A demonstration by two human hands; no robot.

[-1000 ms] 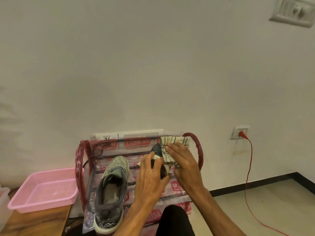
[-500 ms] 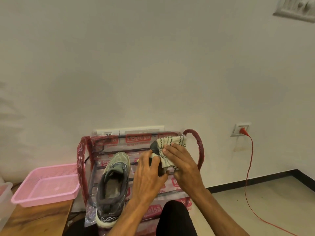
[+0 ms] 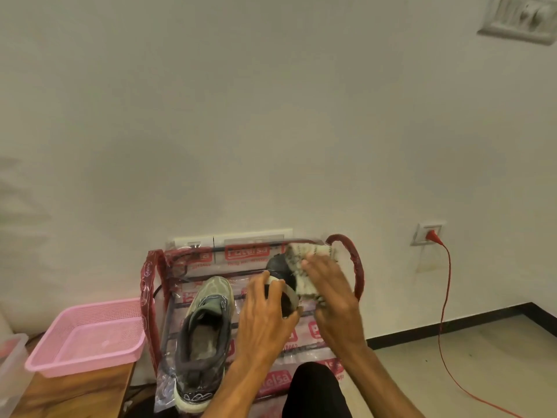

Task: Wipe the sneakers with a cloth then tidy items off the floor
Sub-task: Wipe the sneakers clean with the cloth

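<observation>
**Now: dark sneaker wiped above the shoe rack**

Up over the right half of the shoe rack [image 3: 357,267], a dark sneaker [image 3: 278,264] is held off the shelf, toe pointed at the rack's back edge. It is gripped by the left hand [image 3: 265,318], whose fingers are curled round the pale sole at the shoe's opening. A cream cloth [image 3: 303,260] with dark stitching is draped across the toe and right side of that sneaker. The cloth is pressed against the shoe by the right hand [image 3: 331,294], fingers laid nearly straight on top of it. The thumb is hidden, and the hand and cloth are blurred.

A second sneaker [image 3: 205,330], grey-green with a pale sole, is laid on the left half of the rack's top shelf, toe toward the back edge and heel at the front edge, apart from both hands. The rack's red frame is wrapped in clear printed plastic, and the rack is set against the wall.

Left of the rack, a pink basket [image 3: 90,336] is seen on the far end of a wooden table [image 3: 75,393], with a clear plastic box [image 3: 12,363] just beside it at the left edge. A dark-clad knee [image 3: 316,390] is seen at the rack's front edge. To the right, a red cord [image 3: 442,312] is plugged into a wall socket [image 3: 428,233] and trails down to the floor [image 3: 488,351].
</observation>
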